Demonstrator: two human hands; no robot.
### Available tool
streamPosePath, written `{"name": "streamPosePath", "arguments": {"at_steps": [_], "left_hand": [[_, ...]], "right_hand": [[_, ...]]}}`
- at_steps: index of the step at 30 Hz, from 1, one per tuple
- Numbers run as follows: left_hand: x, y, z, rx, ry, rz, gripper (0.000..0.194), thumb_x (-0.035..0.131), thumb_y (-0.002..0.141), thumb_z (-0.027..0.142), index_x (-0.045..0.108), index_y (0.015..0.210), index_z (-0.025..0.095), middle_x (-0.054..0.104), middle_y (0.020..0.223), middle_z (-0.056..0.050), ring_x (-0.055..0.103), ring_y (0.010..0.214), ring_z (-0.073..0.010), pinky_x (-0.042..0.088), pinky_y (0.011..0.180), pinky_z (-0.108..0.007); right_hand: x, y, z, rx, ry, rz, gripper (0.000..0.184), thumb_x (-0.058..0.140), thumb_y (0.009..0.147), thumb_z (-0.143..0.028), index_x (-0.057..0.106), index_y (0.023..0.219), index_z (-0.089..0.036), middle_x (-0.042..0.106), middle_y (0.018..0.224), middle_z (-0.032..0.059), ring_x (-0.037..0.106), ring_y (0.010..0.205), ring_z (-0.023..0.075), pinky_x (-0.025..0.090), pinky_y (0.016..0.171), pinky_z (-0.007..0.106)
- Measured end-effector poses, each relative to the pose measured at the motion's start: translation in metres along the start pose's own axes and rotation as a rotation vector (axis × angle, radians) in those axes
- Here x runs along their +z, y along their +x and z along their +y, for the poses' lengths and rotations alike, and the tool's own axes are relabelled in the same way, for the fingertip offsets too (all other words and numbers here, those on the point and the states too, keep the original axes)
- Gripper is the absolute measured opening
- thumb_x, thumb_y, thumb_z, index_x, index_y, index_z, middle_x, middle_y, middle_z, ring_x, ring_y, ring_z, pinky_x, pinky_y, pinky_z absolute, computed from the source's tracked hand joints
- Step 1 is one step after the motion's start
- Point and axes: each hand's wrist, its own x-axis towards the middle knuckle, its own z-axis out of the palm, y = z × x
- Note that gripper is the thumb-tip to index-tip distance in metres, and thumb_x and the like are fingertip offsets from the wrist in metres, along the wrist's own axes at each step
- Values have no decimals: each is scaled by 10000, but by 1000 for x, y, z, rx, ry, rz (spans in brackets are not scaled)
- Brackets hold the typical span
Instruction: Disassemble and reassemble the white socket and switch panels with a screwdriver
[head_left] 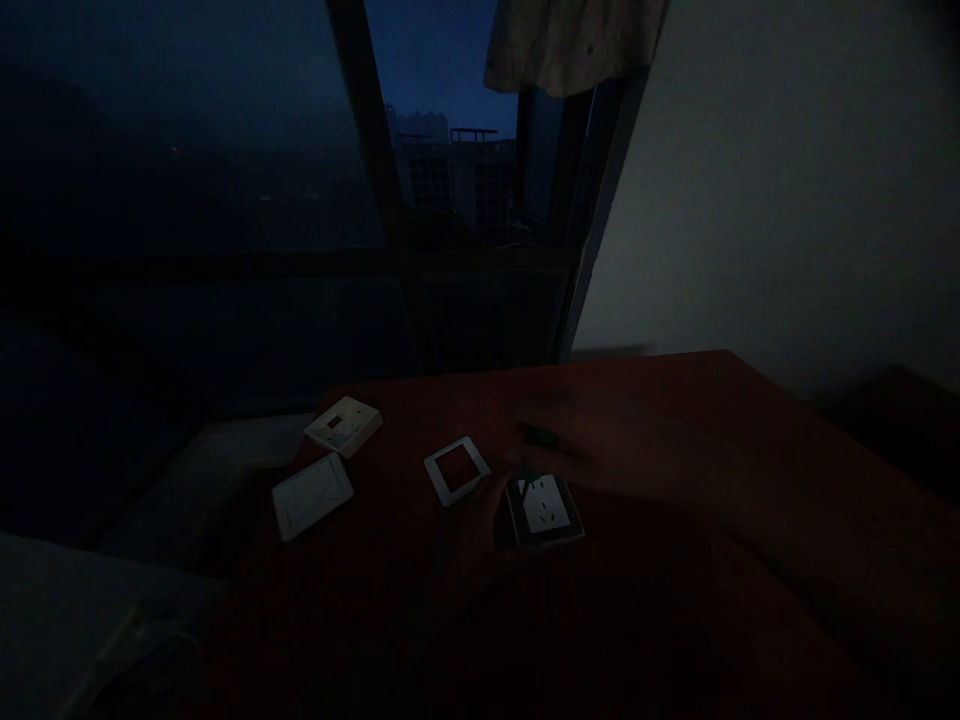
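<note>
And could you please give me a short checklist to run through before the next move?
1. Power socket face up on the table: ok.
2. Socket steadied: cannot tell; the left hand is at its left edge, but the grip is too dark to judge.
3. Green-handled tool in the right hand: ok.
4. Tool tip seated on the socket: cannot tell, dim and blurred.
5. White square frame off the socket: ok, lying to its left.
6. Lighting: not ok, very dark.

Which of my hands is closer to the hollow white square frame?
Left. Your left hand is close beside the white square frame, at its near right side; your right hand, blurred, is farther off to the right, near the power socket's far edge.
</note>
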Motion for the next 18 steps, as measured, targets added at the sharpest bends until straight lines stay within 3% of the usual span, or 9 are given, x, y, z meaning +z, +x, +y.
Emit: {"name": "streamPosePath", "arguments": {"at_steps": [3, 6, 8, 12, 18], "left_hand": [[0, 0, -1, -19, 14, -2, 897, 743, 690, 532, 296, 1429, 291, 435, 1438, -84, 463, 1260, -326, 393, 1029, -465], [1, 0, -2, -17, 15, -10, 886, 735, 698, 538, 302, 1426, 276, 433, 1439, -87, 451, 1272, -319, 393, 1030, -453], [1, 0, -3, 2, 10, -15, 875, 725, 713, 532, 291, 1429, 281, 438, 1436, -79, 455, 1271, -307, 394, 1030, -443], [1, 0, -2, 24, 10, -4, 902, 727, 711, 530, 259, 1443, 290, 435, 1441, -73, 456, 1271, -304, 398, 1029, -443], [2, 1, -5, -1, 10, -28, 890, 748, 694, 497, 288, 1429, 294, 422, 1448, -70, 463, 1263, -307, 410, 1016, -447]], "right_hand": [[1, 1, 0, 5, 32, -17, 167, 519, 868, -212, 590, 1012, -166, 670, 921, 53, 612, 772, 160, 405, 636, 258], [1, -2, 1, -37, 137, -37, 381, 585, 762, -129, 544, 1138, -178, 650, 1067, 62, 615, 877, 163, 433, 688, 247], [0, -4, 0, -42, 131, -39, 431, 599, 740, -125, 538, 1163, -183, 634, 1128, 74, 613, 936, 176, 441, 729, 257], [-1, -2, -4, 82, -60, -32, 276, 517, 881, -331, 593, 1094, -172, 687, 987, 89, 649, 833, 206, 439, 669, 292], [0, 4, -8, 228, -403, -29, 383, 381, 945, -424, 652, 949, -153, 716, 826, 110, 670, 722, 242, 384, 558, 302]]}}
